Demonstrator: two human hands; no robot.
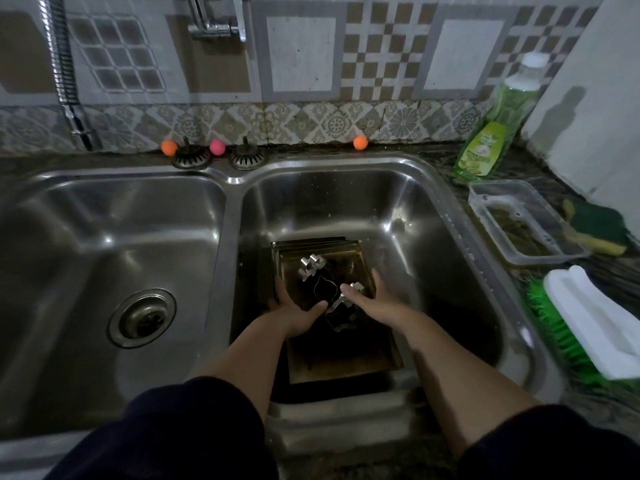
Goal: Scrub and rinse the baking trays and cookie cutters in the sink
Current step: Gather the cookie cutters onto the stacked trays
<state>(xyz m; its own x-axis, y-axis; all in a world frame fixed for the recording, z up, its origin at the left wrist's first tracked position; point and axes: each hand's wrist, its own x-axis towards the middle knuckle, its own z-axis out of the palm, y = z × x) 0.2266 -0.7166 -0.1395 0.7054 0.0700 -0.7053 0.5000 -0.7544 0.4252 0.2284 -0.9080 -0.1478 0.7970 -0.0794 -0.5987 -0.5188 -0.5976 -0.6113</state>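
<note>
A stack of dark rectangular baking trays (pixel 349 252) lies in the right basin of the steel double sink (pixel 450 216). Several metal cookie cutters (pixel 311 266) lie loose in the top tray. My left hand (pixel 298 311) grips the left edge of the tray stack, thumb over the rim. My right hand (pixel 367 301) holds the right edge, fingers along the side, with a cutter (pixel 341 318) just beside its thumb. Another tray (pixel 346 362) shows under my forearms toward the near sink wall.
A green dish soap bottle (pixel 491 133), a clear plastic tub (pixel 519 223), a green-yellow sponge (pixel 599 226) and a white-green scrub brush (pixel 595 323) sit on the right counter. The left basin has a drain (pixel 142 318). The tap (pixel 221 22) hangs above; two strainers (pixel 190 157) rest behind.
</note>
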